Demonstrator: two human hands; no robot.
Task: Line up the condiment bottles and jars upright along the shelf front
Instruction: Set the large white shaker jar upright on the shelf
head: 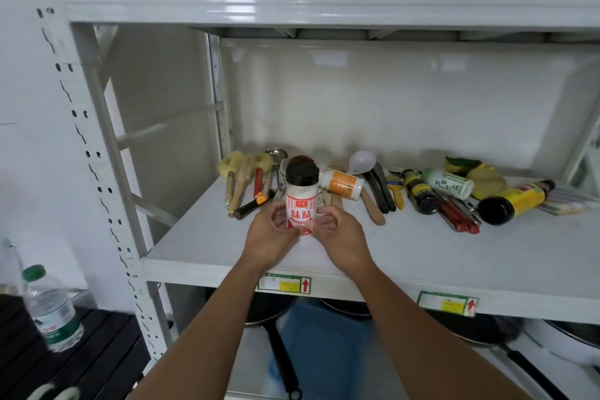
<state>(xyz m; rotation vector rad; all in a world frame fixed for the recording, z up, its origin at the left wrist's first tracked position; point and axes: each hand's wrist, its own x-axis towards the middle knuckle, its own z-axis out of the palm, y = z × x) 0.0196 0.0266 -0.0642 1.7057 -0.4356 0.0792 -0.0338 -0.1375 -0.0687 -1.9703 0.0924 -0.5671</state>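
A white seasoning jar (pixel 301 201) with a black cap and a red-and-white label is upright, held by its lower part between my left hand (pixel 271 237) and my right hand (pixel 341 239), just above the white shelf (pixel 422 250). Behind it, lying on their sides, are a white jar with an orange label (pixel 342 184), a small dark sauce bottle (pixel 418 191), a white bottle with a green cap (pixel 449 183) and a large dark bottle with a yellow label (pixel 516 201).
Brushes and utensils (pixel 246 178) lie at the shelf's back left; a white ladle (pixel 361 162), tongs and red-handled tools (pixel 457 216) lie among the bottles. A cloth (pixel 480 175) sits at the back right. Pans fill the lower shelf. A water bottle (pixel 52 308) stands left.
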